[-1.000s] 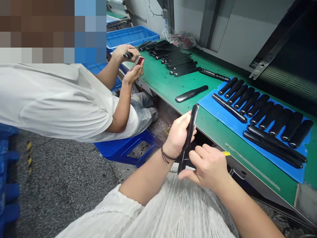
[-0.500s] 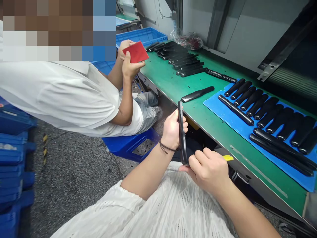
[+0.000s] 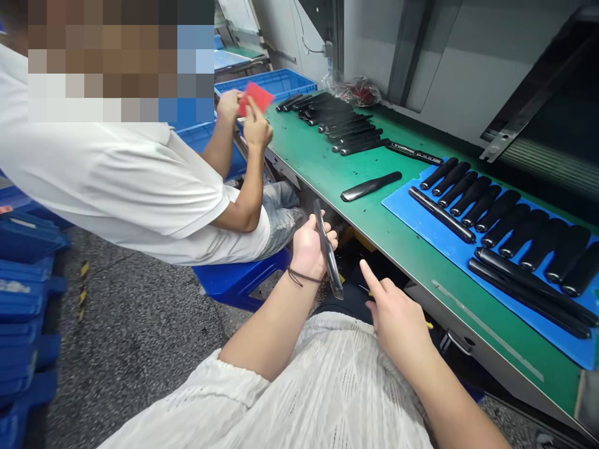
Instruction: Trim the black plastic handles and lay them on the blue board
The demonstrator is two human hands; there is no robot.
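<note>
In my left hand (image 3: 311,246) is a long, narrow, glossy black plastic casing (image 3: 330,257), tilted with its lower end toward me. The fingers are wrapped around its upper half. My right hand (image 3: 397,312) is to the right of the casing and apart from it. Its index finger is stretched forward while the other fingers are curled. Behind this hand a small yellow end (image 3: 429,325) of a slim tool pokes out; the rest is hidden by the palm. On the green table, ahead of my hands, lies another black casing (image 3: 371,186).
A blue mat (image 3: 397,202) on the green table (image 3: 309,156) bears several black casings. More casings (image 3: 334,118) lie farther back, near a blue crate (image 3: 281,81). At left a co-worker in a white shirt (image 3: 154,187) holds a red sheet (image 3: 259,100).
My right hand has drawn away from the casing's lower end, its index finger now extended. My left hand has shifted left with the casing, turning it. The co-worker's red sheet has moved.
</note>
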